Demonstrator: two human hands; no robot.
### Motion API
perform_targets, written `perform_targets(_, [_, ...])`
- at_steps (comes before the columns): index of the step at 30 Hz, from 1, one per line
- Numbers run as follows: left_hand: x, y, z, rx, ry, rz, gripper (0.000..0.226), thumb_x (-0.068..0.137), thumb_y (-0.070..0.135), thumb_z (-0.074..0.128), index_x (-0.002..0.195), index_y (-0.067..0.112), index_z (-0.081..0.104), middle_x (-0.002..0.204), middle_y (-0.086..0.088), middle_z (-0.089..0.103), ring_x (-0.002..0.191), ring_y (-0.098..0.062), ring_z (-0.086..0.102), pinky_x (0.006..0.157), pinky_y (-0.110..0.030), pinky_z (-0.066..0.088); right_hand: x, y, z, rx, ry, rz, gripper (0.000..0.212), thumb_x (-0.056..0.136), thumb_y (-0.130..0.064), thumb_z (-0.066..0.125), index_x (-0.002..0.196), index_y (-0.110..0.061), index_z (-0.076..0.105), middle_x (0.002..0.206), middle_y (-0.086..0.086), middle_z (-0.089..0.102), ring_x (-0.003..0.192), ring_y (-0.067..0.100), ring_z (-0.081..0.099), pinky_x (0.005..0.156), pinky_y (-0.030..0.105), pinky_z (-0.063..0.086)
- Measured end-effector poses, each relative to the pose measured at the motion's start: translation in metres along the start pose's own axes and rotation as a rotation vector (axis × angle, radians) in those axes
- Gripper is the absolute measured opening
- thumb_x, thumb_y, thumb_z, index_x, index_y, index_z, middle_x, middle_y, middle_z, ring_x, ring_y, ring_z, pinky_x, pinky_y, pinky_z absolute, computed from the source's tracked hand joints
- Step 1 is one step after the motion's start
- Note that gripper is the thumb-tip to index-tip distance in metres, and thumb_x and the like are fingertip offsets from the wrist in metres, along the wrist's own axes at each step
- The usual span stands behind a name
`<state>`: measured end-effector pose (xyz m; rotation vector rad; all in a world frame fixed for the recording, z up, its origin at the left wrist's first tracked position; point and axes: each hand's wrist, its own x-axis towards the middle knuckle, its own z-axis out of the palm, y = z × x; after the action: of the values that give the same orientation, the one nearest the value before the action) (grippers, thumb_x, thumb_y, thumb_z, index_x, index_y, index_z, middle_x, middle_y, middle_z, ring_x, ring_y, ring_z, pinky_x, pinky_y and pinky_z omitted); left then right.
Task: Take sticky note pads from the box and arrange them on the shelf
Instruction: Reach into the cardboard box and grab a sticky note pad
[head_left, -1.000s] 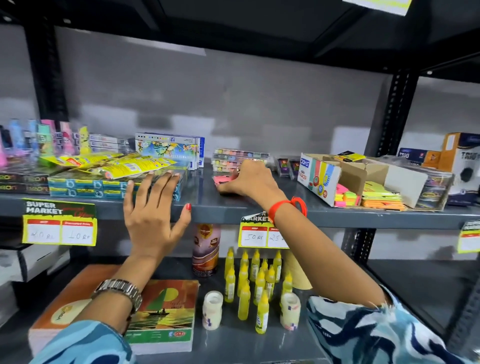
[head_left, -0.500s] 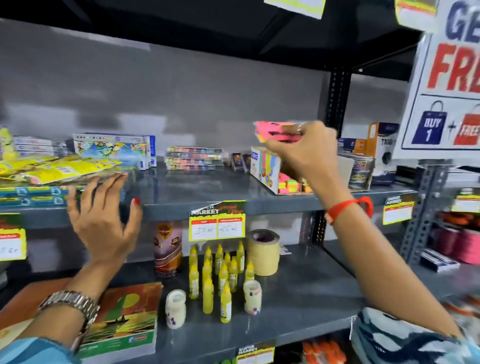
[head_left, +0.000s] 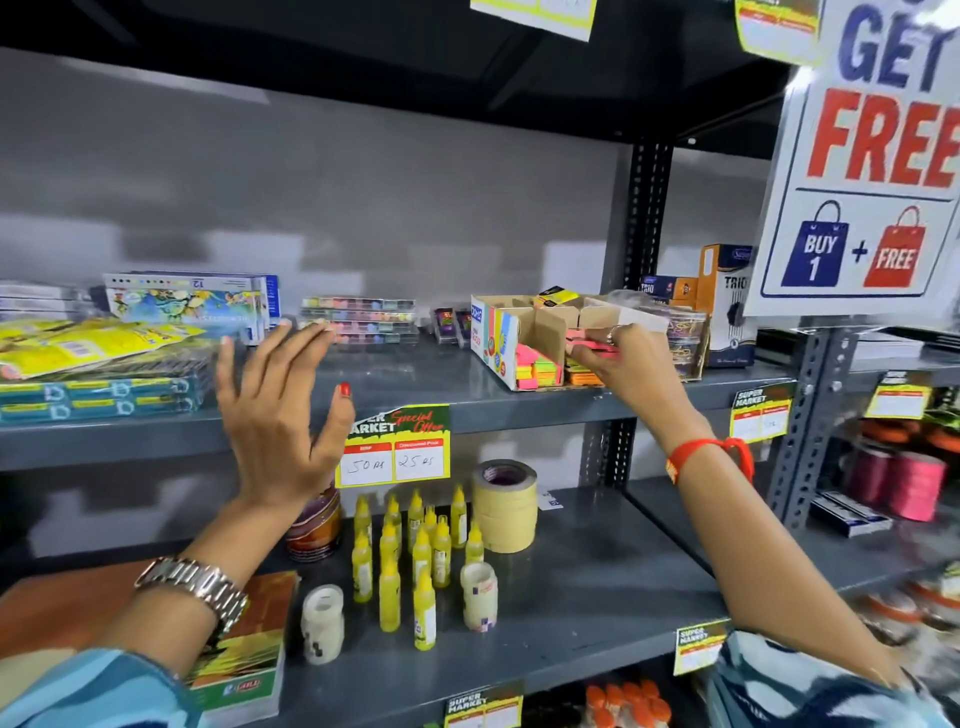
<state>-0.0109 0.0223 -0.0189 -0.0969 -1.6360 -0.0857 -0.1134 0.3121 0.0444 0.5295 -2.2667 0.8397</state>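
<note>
At the far left of the upper shelf (head_left: 415, 374), yellow packets (head_left: 88, 340) are piled on flat teal packs (head_left: 104, 397), with a box of colours (head_left: 192, 301) stood behind them. Just to their right the left hand (head_left: 283, 415) is held up in front of the shelf edge, palm forward and fingers spread wide; nothing is gripped by it and nothing is seen to be touched. Beyond it a bare stretch of shelf is left open, backed by a low stack of clear cases (head_left: 361, 319), and a yellow price tag (head_left: 397, 447) is fixed to the edge below. Further right the cardboard box (head_left: 540, 325) sits on the same shelf, its front cut away so that pink, green and orange sticky note pads (head_left: 540, 369) are shown stacked inside. The right hand (head_left: 623, 364) is placed at the box opening with a pink pad (head_left: 592, 345) pinched between thumb and fingertips; the pad is blurred, so whether it is one pad or a thin pair cannot be told. The step in hand is judged to be the taking of a pad from the box, with placing yet to come. For the next move, the pad would need to be lifted clear of the cardboard divider, carried left to the bare stretch and laid flat and square, with room kept for the pads that remain.
</note>
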Motion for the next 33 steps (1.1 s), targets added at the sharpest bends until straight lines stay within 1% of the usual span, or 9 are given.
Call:
perform_targets(3, [0.002,0.008,0.003,0.006,-0.017,0.076,0.049,0.090,0.034,0.040,0.123,0.003,0.060,0.126,-0.012,0.062,0.123,-0.026,0.049,0.112,-0.055,0.019,0.002,0.004,-0.004,0.110,-0.074,0.069,0.037,0.097,-0.020,0.042,0.083,0.008,0.061,0.082,0.023,0.064,0.075,0.028,0.054,0.059,0.031,0.036])
perform_targets(8, [0.005,0.013,0.011,0.021,-0.054,0.159,0.048,0.089,0.033,0.042,0.124,0.005,0.058,0.125,-0.013,0.063,0.123,-0.024,0.048,0.114,-0.050,0.017,0.001,0.019,-0.013,0.153,-0.072,0.097,0.036,0.088,0.007,0.046,0.123,0.001,0.052,0.071,0.000,0.050,0.062,0.015,0.044,0.055,0.022,0.034])
perform_targets(11, [0.011,0.019,0.015,0.004,-0.054,0.168,0.046,0.088,0.032,0.044,0.124,0.005,0.057,0.125,-0.013,0.062,0.123,-0.024,0.047,0.114,-0.050,0.017,0.006,0.028,-0.004,0.082,-0.028,0.096,0.038,0.084,0.012,0.046,0.120,0.004,0.055,0.085,0.020,0.063,0.070,0.021,0.048,0.064,0.024,0.036])
perform_targets(14, [0.019,0.030,0.019,-0.034,-0.063,0.161,0.046,0.088,0.030,0.045,0.124,0.005,0.058,0.127,-0.011,0.061,0.123,-0.023,0.048,0.117,-0.044,0.014,0.013,0.033,0.000,0.114,-0.009,0.083,0.041,0.085,0.010,0.049,0.124,-0.002,0.054,0.101,0.022,0.065,0.081,0.021,0.051,0.071,0.026,0.038])
perform_targets(20, [0.034,0.068,0.029,-0.221,-0.292,0.040,0.055,0.088,0.036,0.041,0.132,0.006,0.053,0.132,-0.009,0.058,0.122,-0.019,0.050,0.106,-0.035,0.032,0.008,0.045,-0.007,0.360,-0.144,0.184,0.063,0.077,0.005,0.068,0.131,-0.013,0.042,0.082,-0.009,0.060,0.098,0.020,0.057,0.098,0.037,0.044])
perform_targets(26, [0.046,0.100,0.040,-0.251,-0.534,-0.063,0.063,0.092,0.048,0.040,0.148,0.018,0.032,0.140,-0.004,0.052,0.097,-0.019,0.063,0.083,-0.030,0.042,0.008,0.040,-0.003,0.125,-0.087,0.191,0.050,0.071,-0.009,0.079,0.114,-0.006,0.054,0.100,0.014,0.068,0.100,0.030,0.061,0.077,0.023,0.038])
perform_targets(29, [0.051,0.111,0.051,-0.218,-0.711,-0.164,0.069,0.097,0.040,0.047,0.152,0.018,0.013,0.097,-0.006,0.067,0.058,-0.014,0.055,0.060,-0.026,0.041,0.007,0.040,-0.002,0.149,-0.083,0.246,0.046,0.071,-0.012,0.079,0.108,-0.010,0.052,0.074,-0.003,0.058,0.087,0.025,0.057,0.073,0.025,0.038])
perform_targets(31, [0.053,0.119,0.056,-0.266,-0.832,-0.253,0.075,0.097,0.037,0.048,0.153,0.016,0.004,0.068,-0.002,0.058,0.045,-0.013,0.044,0.047,-0.026,0.037,0.005,0.037,-0.003,0.192,-0.084,0.225,0.055,0.073,-0.009,0.077,0.120,-0.009,0.048,0.086,-0.001,0.060,0.093,0.023,0.056,0.081,0.032,0.044])
perform_targets(33, [0.052,0.124,0.061,-0.320,-0.884,-0.307,0.077,0.097,0.036,0.049,0.154,0.017,0.000,0.066,-0.003,0.056,0.046,-0.015,0.044,0.043,-0.025,0.034,0.005,0.032,-0.005,0.198,-0.103,0.220,0.064,0.077,-0.007,0.073,0.131,-0.008,0.038,0.105,0.006,0.059,0.102,0.025,0.054,0.091,0.035,0.043])
